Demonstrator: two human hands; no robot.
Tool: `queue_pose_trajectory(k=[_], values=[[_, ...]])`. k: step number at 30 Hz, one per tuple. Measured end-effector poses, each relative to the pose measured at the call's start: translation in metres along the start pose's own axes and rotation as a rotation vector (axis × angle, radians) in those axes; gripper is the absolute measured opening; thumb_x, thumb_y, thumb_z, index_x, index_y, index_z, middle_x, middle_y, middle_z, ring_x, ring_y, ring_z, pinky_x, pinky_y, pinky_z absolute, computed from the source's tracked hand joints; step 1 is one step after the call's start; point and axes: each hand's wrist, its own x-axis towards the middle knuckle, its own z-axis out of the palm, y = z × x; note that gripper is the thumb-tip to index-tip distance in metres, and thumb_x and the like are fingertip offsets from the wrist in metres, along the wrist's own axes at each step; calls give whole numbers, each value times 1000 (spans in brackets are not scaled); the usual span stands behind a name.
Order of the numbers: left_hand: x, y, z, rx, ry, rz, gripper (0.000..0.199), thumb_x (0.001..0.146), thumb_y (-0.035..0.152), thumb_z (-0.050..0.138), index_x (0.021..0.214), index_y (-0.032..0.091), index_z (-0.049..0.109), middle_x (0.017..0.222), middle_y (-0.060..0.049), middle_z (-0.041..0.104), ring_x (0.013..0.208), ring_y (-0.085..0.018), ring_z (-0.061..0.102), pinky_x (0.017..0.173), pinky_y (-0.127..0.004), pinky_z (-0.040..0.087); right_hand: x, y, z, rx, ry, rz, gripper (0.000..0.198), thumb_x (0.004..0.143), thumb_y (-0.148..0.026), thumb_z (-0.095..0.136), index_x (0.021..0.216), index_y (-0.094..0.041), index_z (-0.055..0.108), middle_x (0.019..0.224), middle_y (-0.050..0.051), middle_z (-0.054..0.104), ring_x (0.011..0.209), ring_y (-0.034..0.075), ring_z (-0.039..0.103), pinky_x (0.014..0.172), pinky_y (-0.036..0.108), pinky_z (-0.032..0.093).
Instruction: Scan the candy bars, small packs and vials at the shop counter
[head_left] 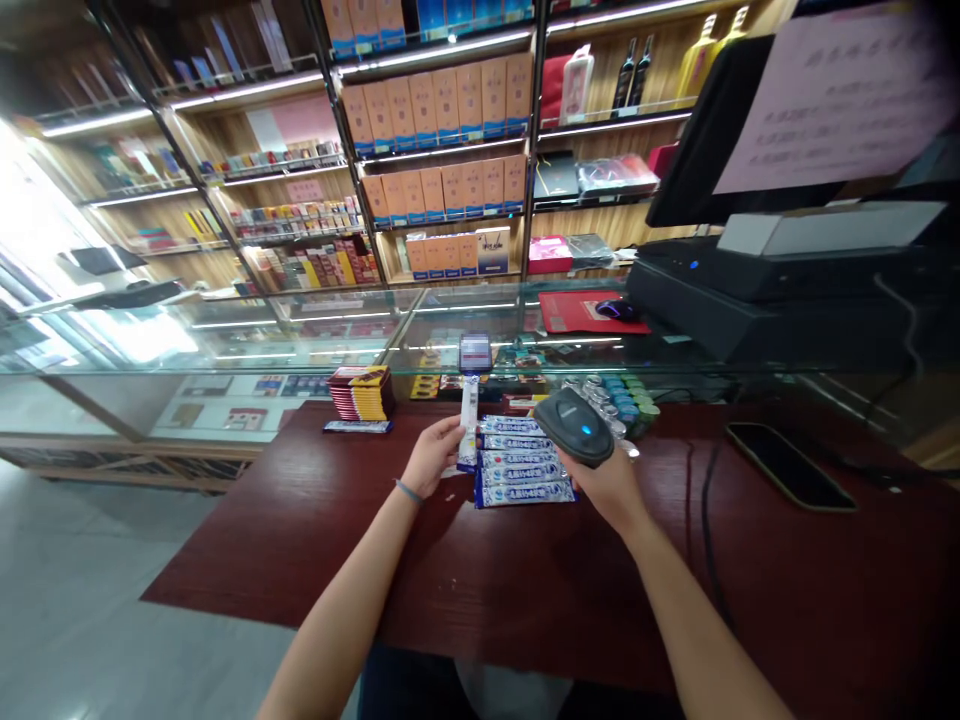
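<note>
My left hand (436, 456) pinches a narrow white-and-blue packet (469, 415), held upright with its printed barcode side toward me. In my right hand (609, 490) is a black barcode scanner (574, 425) with a blue light on top, its fingers wrapped round the handle. Between my hands lie several blue-and-white packets (525, 470) in an overlapping row on the dark red table (337, 540). The scanner's head covers the right ends of some of them. One more such packet (358, 427) lies apart at the left.
A stack of red-and-yellow packs (360, 393) stands at the back left, and several clear and coloured small containers (611, 400) at the back right. A phone (789, 465) and a cable (709, 520) lie right. Beyond is a glass counter (420, 330) with a monitor (712, 130).
</note>
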Motion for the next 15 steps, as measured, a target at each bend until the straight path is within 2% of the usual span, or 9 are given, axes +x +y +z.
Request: queue_pose_trajectory(k=[3, 8, 11, 15], values=[[-6, 1, -12, -133, 13, -48, 52, 78, 43, 85, 120, 15, 72, 102, -11, 78, 84, -20, 75, 65, -25, 58, -3, -3, 6, 14, -25, 22, 51, 82, -41, 71, 129, -22, 61, 100, 8, 79, 94, 30, 75, 78, 40, 61], [-8, -4, -21, -162, 40, -63, 49, 78, 39, 86, 118, 14, 73, 102, -13, 78, 86, -21, 77, 61, -22, 57, -9, -16, 10, -159, -301, -25, 49, 81, -40, 69, 127, -28, 57, 98, 4, 79, 91, 30, 76, 77, 37, 57], [-8, -4, -22, -146, 47, -72, 51, 78, 38, 85, 121, 13, 73, 98, -12, 79, 81, -20, 77, 57, -20, 54, -12, -20, 12, -280, -331, -65, 50, 81, -41, 68, 127, -27, 56, 91, 5, 79, 86, 32, 77, 72, 36, 55], [-9, -3, -22, -113, 57, -65, 48, 80, 37, 84, 120, 12, 74, 99, -13, 79, 79, -18, 75, 54, -18, 50, -13, -17, 15, -303, -357, -91, 55, 81, -40, 67, 133, -25, 56, 98, 8, 80, 99, 35, 76, 81, 40, 56]])
